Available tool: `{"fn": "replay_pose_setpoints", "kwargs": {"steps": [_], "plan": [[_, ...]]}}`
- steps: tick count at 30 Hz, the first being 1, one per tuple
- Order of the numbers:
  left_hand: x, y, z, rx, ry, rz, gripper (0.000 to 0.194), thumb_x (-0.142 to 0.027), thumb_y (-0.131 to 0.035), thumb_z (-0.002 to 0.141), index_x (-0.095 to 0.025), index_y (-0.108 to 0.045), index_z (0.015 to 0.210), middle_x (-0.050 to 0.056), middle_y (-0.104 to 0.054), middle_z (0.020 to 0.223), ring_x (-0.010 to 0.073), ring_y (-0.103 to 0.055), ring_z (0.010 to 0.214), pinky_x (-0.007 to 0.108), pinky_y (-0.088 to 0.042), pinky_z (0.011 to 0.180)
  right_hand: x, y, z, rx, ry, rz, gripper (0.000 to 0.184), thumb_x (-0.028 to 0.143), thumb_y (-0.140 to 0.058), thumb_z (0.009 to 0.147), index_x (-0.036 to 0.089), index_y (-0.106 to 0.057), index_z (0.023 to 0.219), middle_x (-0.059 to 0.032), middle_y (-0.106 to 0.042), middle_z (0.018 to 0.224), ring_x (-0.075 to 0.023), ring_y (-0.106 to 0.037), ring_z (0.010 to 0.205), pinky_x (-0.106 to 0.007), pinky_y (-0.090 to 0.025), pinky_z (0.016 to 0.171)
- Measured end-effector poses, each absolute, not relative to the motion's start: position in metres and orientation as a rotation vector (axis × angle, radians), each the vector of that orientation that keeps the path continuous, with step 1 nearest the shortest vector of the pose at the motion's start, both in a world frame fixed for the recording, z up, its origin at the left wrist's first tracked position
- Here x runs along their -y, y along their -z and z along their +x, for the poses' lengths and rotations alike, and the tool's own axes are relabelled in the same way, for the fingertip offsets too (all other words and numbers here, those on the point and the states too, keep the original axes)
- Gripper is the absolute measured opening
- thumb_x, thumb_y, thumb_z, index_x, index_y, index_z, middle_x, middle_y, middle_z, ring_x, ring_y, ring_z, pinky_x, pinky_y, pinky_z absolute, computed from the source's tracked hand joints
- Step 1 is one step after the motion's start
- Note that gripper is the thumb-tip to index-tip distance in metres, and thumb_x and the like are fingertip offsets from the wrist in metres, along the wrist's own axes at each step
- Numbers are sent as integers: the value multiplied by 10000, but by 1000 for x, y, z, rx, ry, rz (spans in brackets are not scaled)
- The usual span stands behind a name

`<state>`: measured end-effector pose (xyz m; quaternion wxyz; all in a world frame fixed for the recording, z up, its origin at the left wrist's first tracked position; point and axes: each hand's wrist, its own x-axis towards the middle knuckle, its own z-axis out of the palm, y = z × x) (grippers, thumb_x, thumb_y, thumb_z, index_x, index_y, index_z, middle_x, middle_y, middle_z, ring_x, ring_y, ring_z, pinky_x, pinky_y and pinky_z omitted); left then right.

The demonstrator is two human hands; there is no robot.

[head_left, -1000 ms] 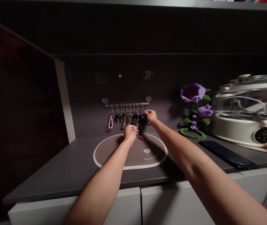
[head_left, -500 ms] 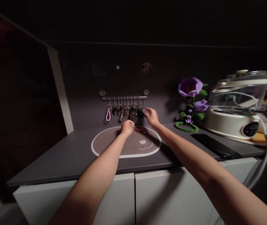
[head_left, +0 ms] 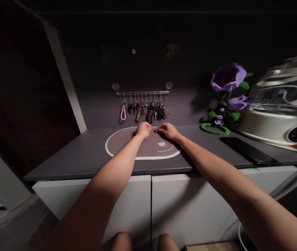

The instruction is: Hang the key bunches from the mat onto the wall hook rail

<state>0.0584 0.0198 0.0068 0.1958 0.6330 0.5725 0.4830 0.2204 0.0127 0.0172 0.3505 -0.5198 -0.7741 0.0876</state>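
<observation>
My left hand (head_left: 143,130) is closed above the back of the oval brown mat (head_left: 123,141), fingers curled away from view; what it holds, if anything, is hidden. Beside it, my right hand (head_left: 168,131) pinches at a small red object (head_left: 156,131) low over the mat. The object's kind is too small to tell. Behind both hands, several bunches of keys (head_left: 145,108) hang from a clear hook rack (head_left: 143,93) on the dark wall. Among them are a pink loop strap (head_left: 123,113), a brown fob (head_left: 139,114) and a black-and-green tag (head_left: 161,111).
To the right stand a purple flower ornament (head_left: 228,78) with a green ring base and a white appliance (head_left: 271,122) with a clear upper part. A black phone-like slab (head_left: 247,150) lies near the front edge of the grey counter (head_left: 77,153). White cabinet doors (head_left: 174,205) are below.
My right hand has come down from the rack's right end to the red object on the mat. My left hand stays closed by the mat's back edge. The view has tilted downward.
</observation>
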Motion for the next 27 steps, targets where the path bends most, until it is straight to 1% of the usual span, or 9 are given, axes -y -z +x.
{"fn": "replay_pose_setpoints", "kwargs": {"steps": [4,7,11,15,18,21,27], "plan": [[-20,-5,58,-1615,-1330,1728,88,-94,-578,667,-147,-641,698,21,-628,641,107,-535,562,243,-432,651,-16,-15,216,2083,-195,-1362,158,286,-612,723,178,-692,806,-24,-673,727,-117,-555,639,-202,-377,607],[-18,-6,57,-1629,-1306,1740,98,-83,-582,664,-143,-642,711,27,-637,655,109,-544,584,242,-434,668,-17,-15,213,2128,-159,-1370,177,302,-613,726,179,-705,813,-38,-683,768,-134,-574,677,-210,-377,611],[-18,-4,57,-1647,-1282,1789,105,-81,-574,669,-138,-643,723,39,-650,699,109,-546,603,244,-432,681,-19,-14,211,2172,-114,-1359,168,247,-596,739,183,-708,847,-56,-692,863,-160,-601,771,-219,-387,657],[-18,-3,56,-1653,-1270,1809,94,-89,-575,667,-139,-639,716,40,-653,723,104,-533,605,233,-424,666,-21,-12,211,2167,-76,-1361,168,224,-594,734,197,-712,852,-53,-694,880,-169,-605,781,-231,-392,677],[-19,-2,56,-1658,-1266,1798,89,-93,-582,665,-145,-638,710,34,-650,710,103,-526,595,232,-420,660,-21,-12,212,2126,-79,-1350,141,216,-615,710,203,-717,807,-44,-697,850,-162,-599,752,-226,-391,662],[-20,-2,56,-1665,-1274,1789,81,-100,-581,671,-153,-634,703,27,-644,690,102,-523,580,233,-418,655,-17,-14,213,2047,-156,-1348,121,235,-621,702,194,-717,763,-31,-696,771,-141,-582,690,-218,-383,631],[-16,-6,58,-1633,-1305,1785,94,-110,-550,694,-150,-634,708,23,-624,634,110,-534,575,237,-419,652,-9,-20,213,1817,-528,-1269,127,248,-630,661,153,-697,712,10,-634,585,-77,-471,503,-199,-349,523]]}}
